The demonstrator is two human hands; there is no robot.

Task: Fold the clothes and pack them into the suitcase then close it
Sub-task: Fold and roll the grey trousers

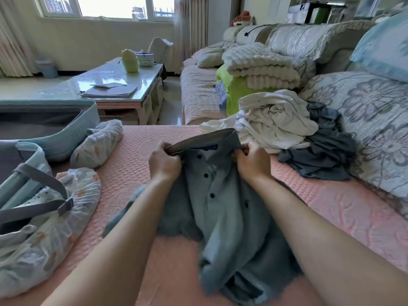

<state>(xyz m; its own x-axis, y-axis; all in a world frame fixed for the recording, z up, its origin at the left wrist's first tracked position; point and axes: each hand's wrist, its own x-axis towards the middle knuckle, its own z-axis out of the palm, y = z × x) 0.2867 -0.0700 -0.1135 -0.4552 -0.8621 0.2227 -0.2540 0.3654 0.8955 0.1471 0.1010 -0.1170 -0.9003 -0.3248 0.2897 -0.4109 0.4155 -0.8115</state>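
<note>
We are at the folding step, our left hand [164, 162] and right hand [251, 161] each gripping the collar of the blue button-up shirt [223, 206] over the pink sofa cover [136, 151]; next, we judge, comes spreading it flat, the open suitcase [44, 124] waiting far left.

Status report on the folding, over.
Left hand, right hand grip grey shirt at collar. Shirt unfolded on pink cover. Suitcase open, left. Unfolded pile waits right.
</note>
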